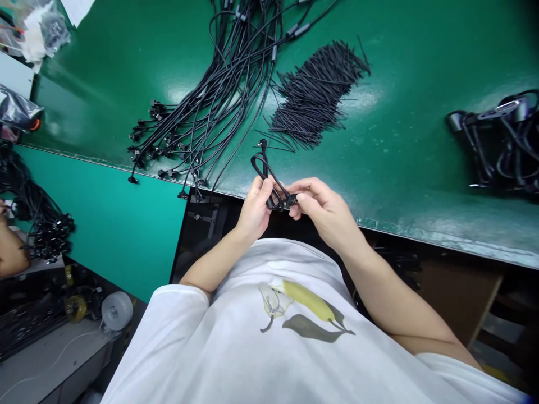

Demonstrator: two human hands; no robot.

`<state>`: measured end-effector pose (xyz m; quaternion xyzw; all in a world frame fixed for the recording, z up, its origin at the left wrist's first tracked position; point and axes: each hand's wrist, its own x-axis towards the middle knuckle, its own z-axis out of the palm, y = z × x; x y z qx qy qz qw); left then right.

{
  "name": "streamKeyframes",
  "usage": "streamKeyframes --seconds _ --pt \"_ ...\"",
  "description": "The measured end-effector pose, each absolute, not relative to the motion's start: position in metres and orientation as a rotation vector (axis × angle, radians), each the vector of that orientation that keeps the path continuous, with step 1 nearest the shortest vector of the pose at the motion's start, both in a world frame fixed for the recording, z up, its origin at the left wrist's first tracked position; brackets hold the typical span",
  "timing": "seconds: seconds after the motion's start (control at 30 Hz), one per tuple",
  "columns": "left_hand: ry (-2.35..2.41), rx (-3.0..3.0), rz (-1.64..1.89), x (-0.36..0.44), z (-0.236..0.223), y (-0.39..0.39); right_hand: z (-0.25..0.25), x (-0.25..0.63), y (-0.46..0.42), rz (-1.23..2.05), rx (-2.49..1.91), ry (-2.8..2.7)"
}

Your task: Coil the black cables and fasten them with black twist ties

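Note:
Between my hands, at the table's near edge, is a black cable folded into loops, with a small plug sticking up at its top. My left hand is closed around the coiled part. The thumb and fingers of my right hand pinch the connector end of the same cable. Beyond my hands lies a heap of short black ties. To its left spreads a bundle of long black cables, their small plugs pointing toward the near left.
The green table runs across in front of me. Coiled cables lie at its right. On the left are plastic bags, a teal board, another cable bundle, another person's arm and a white spool.

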<state>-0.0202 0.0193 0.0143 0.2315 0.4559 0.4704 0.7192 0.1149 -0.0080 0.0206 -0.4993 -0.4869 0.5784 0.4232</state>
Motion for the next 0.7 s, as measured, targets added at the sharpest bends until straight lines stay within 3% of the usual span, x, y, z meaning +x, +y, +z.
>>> streamKeyframes --seconds 0.1,0.27,0.4,0.7 --pt "1.038 0.469 1.048 -0.021 0.014 0.021 0.019 0.11 -0.009 1.519 -1.194 -1.22" --pt "1.068 0.426 0.993 -0.019 0.018 0.021 0.01 0.098 -0.019 1.303 -1.295 -1.386" --pt "1.166 0.71 1.041 -0.022 0.008 0.018 0.012 0.105 -0.018 1.177 -1.381 -1.712" --pt "0.979 1.222 0.689 -0.041 0.016 0.011 0.026 0.125 -0.011 0.892 -1.361 -2.117"
